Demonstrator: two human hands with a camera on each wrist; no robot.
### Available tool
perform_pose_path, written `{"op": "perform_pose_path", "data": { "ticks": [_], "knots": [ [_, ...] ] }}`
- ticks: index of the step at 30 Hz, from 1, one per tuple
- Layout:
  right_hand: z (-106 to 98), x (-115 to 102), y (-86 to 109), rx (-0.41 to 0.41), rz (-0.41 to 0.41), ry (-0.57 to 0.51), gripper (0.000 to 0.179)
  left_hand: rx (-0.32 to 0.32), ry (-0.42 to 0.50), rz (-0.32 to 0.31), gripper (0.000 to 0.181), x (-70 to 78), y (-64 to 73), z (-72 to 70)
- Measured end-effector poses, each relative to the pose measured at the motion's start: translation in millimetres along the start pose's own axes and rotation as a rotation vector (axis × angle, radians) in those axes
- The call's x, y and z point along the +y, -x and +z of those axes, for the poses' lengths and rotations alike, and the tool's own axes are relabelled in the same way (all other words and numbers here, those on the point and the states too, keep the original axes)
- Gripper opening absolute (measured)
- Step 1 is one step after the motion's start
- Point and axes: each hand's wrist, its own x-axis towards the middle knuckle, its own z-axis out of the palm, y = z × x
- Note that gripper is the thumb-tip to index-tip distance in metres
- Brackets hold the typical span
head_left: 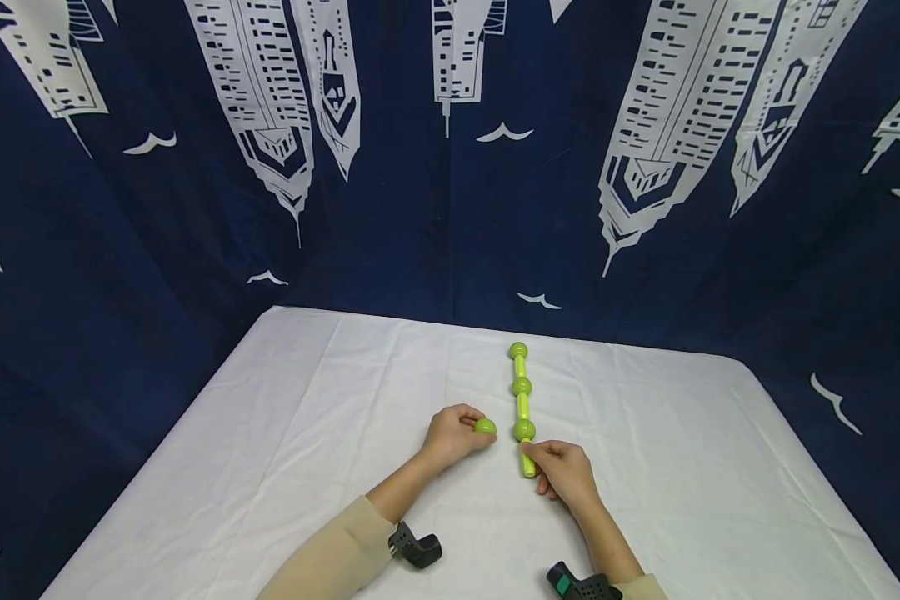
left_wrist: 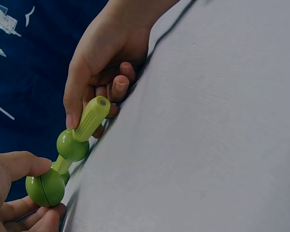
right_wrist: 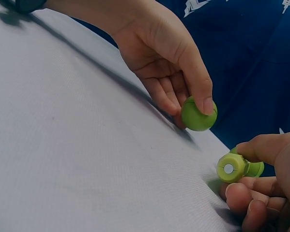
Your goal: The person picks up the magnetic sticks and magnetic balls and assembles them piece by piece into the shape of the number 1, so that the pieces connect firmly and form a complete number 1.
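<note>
My left hand (head_left: 455,437) pinches a loose green ball (head_left: 485,426) between thumb and fingers, just left of a straight chain. In the left wrist view a fine seam runs around this ball. The chain alternates green balls (head_left: 521,386) with yellow-green rods (head_left: 522,407) and runs away from me over the cloth. At its near end my right hand (head_left: 566,471) pinches the last rod (head_left: 528,465) between thumb and fingers. A round grey metal-like disc (right_wrist: 228,168) shows in that rod's free end. The held ball and the chain are apart.
A white cloth (head_left: 330,400) with light creases covers the table. Behind it hangs a dark blue curtain (head_left: 450,242) printed with white buildings and birds. Black wrist devices (head_left: 418,548) sit on both forearms.
</note>
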Motion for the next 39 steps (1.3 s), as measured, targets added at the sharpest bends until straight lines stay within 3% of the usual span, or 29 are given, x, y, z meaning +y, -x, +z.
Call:
{"op": "perform_pose_path", "data": {
  "ticks": [19,32,39],
  "knots": [
    [0,-1,0.3,0.000,0.011,0.005,0.033,-0.061,0.007,0.052,0.028,0.9,25.4,14.0],
    [-2,0,-0.5,-0.009,0.004,-0.022,0.030,-0.152,0.022,0.067,0.026,8.9,46.1,26.5],
    [-2,1,-1.6,-0.015,0.007,-0.028,0.030,-0.170,0.002,0.097,0.023,11.4,52.5,34.6]
  ]
}}
